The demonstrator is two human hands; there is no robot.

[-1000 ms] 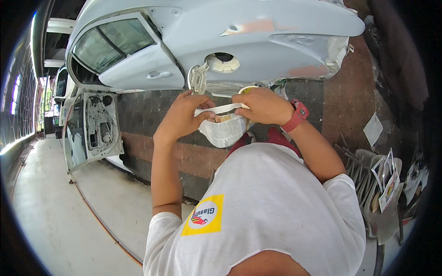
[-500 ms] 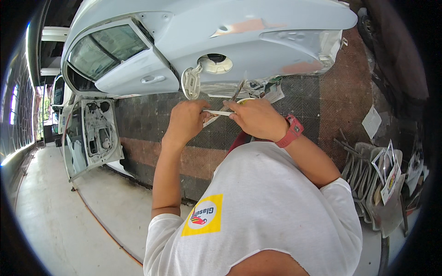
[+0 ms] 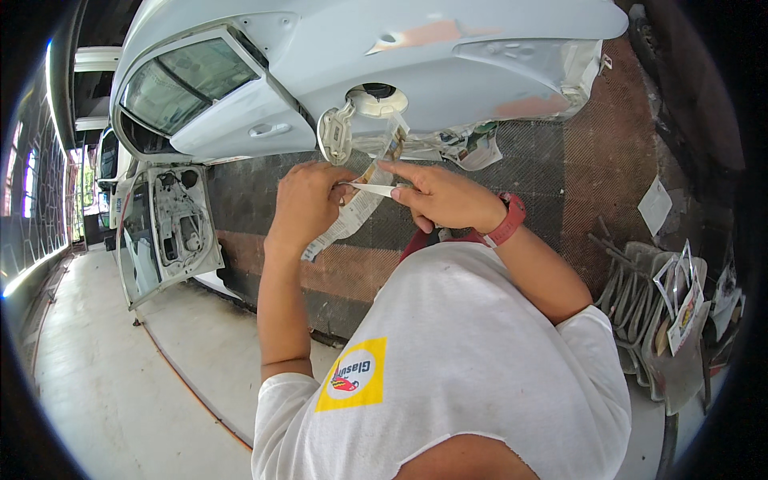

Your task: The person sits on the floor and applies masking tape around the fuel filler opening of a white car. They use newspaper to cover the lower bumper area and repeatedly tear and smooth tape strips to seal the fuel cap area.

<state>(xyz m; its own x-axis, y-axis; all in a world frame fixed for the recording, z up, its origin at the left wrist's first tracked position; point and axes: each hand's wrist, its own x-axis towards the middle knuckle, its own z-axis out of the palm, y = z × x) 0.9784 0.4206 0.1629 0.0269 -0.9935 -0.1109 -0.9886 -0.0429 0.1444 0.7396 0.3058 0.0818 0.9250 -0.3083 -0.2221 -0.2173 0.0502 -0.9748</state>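
Observation:
A pale strip of masking tape [image 3: 374, 190] spans the gap between my hands. My left hand [image 3: 308, 204] pinches its left end, thumb against fingers. At the other end my right hand [image 3: 452, 198] grips it with thumb and curled fingers, while its index finger points left. A torn strip of newspaper [image 3: 350, 220] hangs beneath the tape, slanting from the car side down past my left hand. Just beyond my hands, the fuel flap [image 3: 334, 136] hangs open beside the round filler recess [image 3: 388, 104]. Whether a tape roll sits inside my right hand is hidden.
The pale grey car body [image 3: 448, 76] fills the far side, with masking paper [image 3: 476, 148] along its lower edge. A removed door [image 3: 172, 224] stands at left. On the right are stacked grey panels [image 3: 652, 320]. A hose [image 3: 188, 376] crosses the floor at lower left.
The newspaper strip has turned and now shows at length below and beyond my hands. My right index finger has stretched out to the left, and the tape between my hands has tilted slightly.

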